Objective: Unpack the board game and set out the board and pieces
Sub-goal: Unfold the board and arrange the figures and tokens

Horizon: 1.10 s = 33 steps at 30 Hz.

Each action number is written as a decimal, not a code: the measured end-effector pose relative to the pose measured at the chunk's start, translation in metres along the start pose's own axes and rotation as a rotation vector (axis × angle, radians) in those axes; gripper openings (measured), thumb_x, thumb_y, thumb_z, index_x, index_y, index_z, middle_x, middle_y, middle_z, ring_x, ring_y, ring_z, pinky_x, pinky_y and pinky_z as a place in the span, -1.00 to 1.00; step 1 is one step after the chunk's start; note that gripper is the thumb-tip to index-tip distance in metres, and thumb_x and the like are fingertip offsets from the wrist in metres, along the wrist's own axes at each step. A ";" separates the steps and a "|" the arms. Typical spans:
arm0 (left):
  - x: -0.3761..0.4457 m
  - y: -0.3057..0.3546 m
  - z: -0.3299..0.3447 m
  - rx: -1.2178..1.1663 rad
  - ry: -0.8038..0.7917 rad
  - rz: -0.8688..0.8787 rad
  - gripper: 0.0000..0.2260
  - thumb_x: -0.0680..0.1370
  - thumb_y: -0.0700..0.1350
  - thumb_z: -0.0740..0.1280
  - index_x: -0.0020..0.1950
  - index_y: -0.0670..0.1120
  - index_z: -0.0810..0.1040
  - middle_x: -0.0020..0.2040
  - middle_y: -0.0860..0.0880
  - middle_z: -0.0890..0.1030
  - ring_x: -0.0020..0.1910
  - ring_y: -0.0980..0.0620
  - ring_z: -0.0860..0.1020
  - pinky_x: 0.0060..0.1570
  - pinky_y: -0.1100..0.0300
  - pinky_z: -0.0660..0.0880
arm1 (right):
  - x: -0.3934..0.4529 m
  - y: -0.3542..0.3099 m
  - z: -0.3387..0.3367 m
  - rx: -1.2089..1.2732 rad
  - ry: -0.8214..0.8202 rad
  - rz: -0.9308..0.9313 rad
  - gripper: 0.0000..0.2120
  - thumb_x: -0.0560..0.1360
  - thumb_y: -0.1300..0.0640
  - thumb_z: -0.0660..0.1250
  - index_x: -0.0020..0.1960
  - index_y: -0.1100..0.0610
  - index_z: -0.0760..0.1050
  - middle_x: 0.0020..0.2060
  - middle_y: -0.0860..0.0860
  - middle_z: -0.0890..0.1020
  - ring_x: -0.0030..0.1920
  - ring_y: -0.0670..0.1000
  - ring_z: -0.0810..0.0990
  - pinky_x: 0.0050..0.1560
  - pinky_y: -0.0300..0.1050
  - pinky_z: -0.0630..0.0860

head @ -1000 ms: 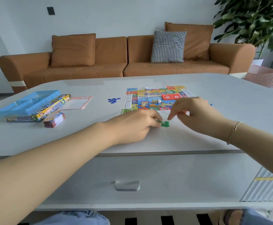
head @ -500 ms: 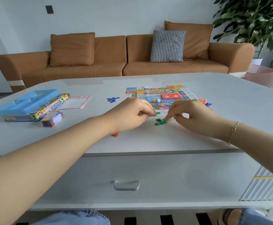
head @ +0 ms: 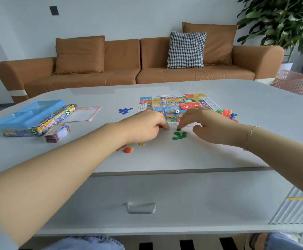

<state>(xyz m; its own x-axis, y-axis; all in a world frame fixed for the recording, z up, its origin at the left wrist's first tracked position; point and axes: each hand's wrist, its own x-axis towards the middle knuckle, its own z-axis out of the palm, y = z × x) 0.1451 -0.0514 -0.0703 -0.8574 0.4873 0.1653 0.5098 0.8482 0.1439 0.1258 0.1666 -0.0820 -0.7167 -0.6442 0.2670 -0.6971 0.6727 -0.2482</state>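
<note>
Green pieces (head: 179, 135) now grouped at the board's (head: 179, 102) near edge; both hands' grip contents cannot be determined. Colour sorting continues.

Board (head: 179, 103) mid-table (head: 255, 141) — box (head: 39, 121) and card stack (head: 57, 133) far left, chips (head: 179, 135) just before the board.

glossy table (head: 165, 159), paper board (head: 174, 103), cloth sofa (head: 121, 76)
</note>
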 end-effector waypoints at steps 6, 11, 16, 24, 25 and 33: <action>-0.003 0.000 -0.004 -0.005 0.077 0.022 -0.59 0.49 -0.38 0.10 0.17 -0.10 0.61 0.21 0.01 0.56 0.23 0.04 0.47 0.29 0.13 0.35 | -0.013 -0.005 -0.007 0.053 0.034 -0.019 -0.58 0.45 0.36 0.15 0.11 -0.02 0.59 0.11 -0.10 0.57 0.13 -0.06 0.51 0.21 -0.02 0.42; -0.031 -0.027 -0.032 -0.027 0.236 -0.107 -0.66 0.54 -0.35 0.15 0.09 -0.09 0.66 0.10 -0.03 0.63 0.10 0.06 0.53 0.11 0.25 0.38 | -0.009 -0.016 -0.013 0.067 0.105 -0.061 -0.61 0.45 0.36 0.16 0.09 0.01 0.59 0.04 -0.09 0.58 0.05 -0.06 0.52 0.14 -0.04 0.44; -0.071 -0.060 -0.030 -0.004 0.239 -0.222 -0.72 0.53 -0.33 0.21 0.02 -0.09 0.68 0.00 0.02 0.65 -0.02 0.11 0.54 -0.12 0.47 0.29 | 0.007 -0.042 -0.005 0.064 0.065 -0.148 -0.63 0.44 0.35 0.19 0.07 0.03 0.62 0.05 -0.06 0.60 0.10 -0.03 0.54 0.17 -0.02 0.44; -0.076 -0.063 -0.016 0.057 0.174 -0.131 -0.66 0.48 -0.37 0.19 0.07 -0.09 0.67 0.07 0.04 0.64 0.08 0.08 0.55 0.08 0.33 0.36 | 0.020 -0.062 0.000 0.024 0.029 -0.146 -0.64 0.47 0.31 0.18 0.10 0.00 0.61 0.09 -0.08 0.60 0.11 -0.09 0.53 0.15 -0.18 0.42; -0.075 -0.065 -0.015 0.073 0.174 -0.146 -0.65 0.48 -0.36 0.18 0.08 -0.09 0.66 0.09 0.04 0.64 0.10 0.08 0.55 0.11 0.30 0.38 | 0.021 -0.062 0.000 0.025 0.027 -0.144 -0.64 0.47 0.32 0.18 0.10 0.00 0.61 0.09 -0.08 0.60 0.11 -0.08 0.53 0.14 -0.20 0.42; -0.075 -0.071 -0.019 0.042 0.171 -0.271 -0.58 0.47 -0.40 0.11 0.14 -0.10 0.63 0.15 0.00 0.60 0.15 0.04 0.51 0.16 0.24 0.38 | 0.034 -0.072 0.013 0.008 -0.074 -0.065 -0.43 0.40 0.39 0.08 0.29 -0.02 0.48 0.29 -0.09 0.49 0.32 -0.06 0.42 0.33 -0.14 0.35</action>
<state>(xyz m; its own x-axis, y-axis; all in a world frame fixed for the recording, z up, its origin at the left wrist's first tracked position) 0.1745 -0.1523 -0.0747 -0.9354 0.2038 0.2891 0.2584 0.9518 0.1651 0.1509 0.0917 -0.0669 -0.6690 -0.7119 0.2135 -0.7423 0.6255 -0.2402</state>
